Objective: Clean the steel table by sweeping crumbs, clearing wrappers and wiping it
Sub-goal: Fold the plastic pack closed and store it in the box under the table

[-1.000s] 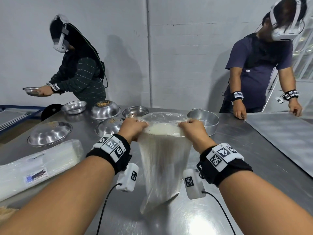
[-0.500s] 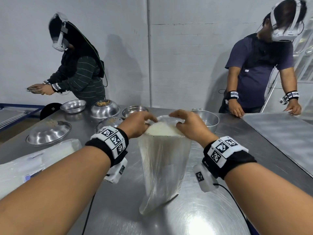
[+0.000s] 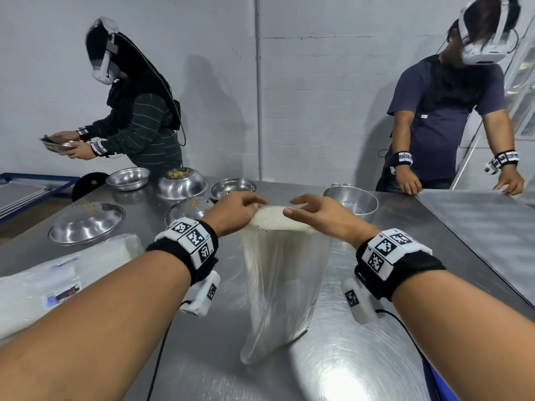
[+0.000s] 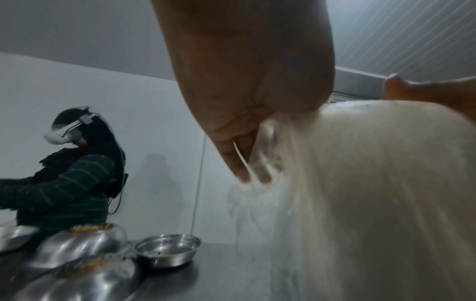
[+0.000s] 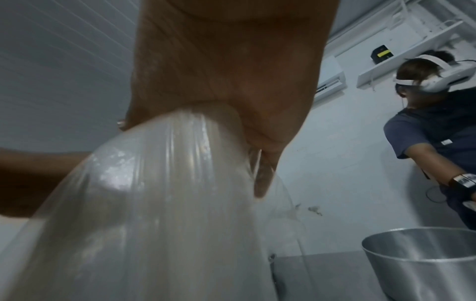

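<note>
— What is on the steel table (image 3: 341, 369)?

— A clear plastic bag (image 3: 282, 287) stands upright near the middle, its mouth pulled wide and round at the top, its bottom corner touching the tabletop on the near side. The film looks milky and streaked with vertical folds.

— And the tabletop itself?

— Brushed metal, shiny, with a bright glare patch on the near side.

— Any crumbs?

— Yes, brown crumbs (image 3: 179, 173) sit on an overturned bowl at the far left, and more lie scattered on the overturned dishes beside it.

— Wrappers?

— A long flat clear packet (image 3: 58, 282) with a small label lies at the near left edge.
</note>
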Motion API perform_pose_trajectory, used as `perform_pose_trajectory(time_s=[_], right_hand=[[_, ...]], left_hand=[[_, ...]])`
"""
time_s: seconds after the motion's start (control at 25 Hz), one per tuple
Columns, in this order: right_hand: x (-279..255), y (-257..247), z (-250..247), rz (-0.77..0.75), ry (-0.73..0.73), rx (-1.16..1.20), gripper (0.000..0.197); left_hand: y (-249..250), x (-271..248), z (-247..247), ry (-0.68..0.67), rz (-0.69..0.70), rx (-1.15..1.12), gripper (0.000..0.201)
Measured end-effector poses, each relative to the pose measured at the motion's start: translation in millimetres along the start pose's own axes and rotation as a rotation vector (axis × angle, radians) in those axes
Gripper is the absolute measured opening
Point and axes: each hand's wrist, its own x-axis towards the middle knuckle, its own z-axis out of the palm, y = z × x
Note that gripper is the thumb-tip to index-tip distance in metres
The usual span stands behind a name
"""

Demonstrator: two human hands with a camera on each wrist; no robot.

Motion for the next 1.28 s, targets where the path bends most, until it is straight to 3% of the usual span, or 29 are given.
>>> perform_pose_trajectory(time_s=[0.12, 0.28, 0.48, 0.64, 0.8, 1.0, 1.28], right_hand=[[-9, 12, 7, -0.062, 0.115, 0.24, 0.084], [-18, 29, 27, -0.089, 0.273, 0.343, 0.095], [-11, 42, 42, -0.023, 0.312, 0.446, 0.09], [-12, 52, 50, -0.033, 0.303, 0.53, 0.087], [-29, 59, 82, -0.09, 0.42, 0.618, 0.06], [-35, 69, 116, -0.108, 0.588, 0.627, 0.064], [-29, 79, 128, -0.1, 0.596, 0.545, 0.068]], left_hand=[[-15, -10, 15, 0.175, 0.072, -0.242, 0.041], [-31, -22, 48, 0.329, 0.073, -0.434, 0.058], [-37, -18, 81, 0.352, -0.057, -0.694, 0.075], [-40, -14, 83, 0.351, -0.056, -0.741, 0.082], [-45, -27, 108, 0.524, -0.008, -0.745, 0.074], [-48, -39, 136, 0.622, 0.09, -0.643, 0.067], [-55, -35, 153, 0.655, 0.118, -0.603, 0.065]])
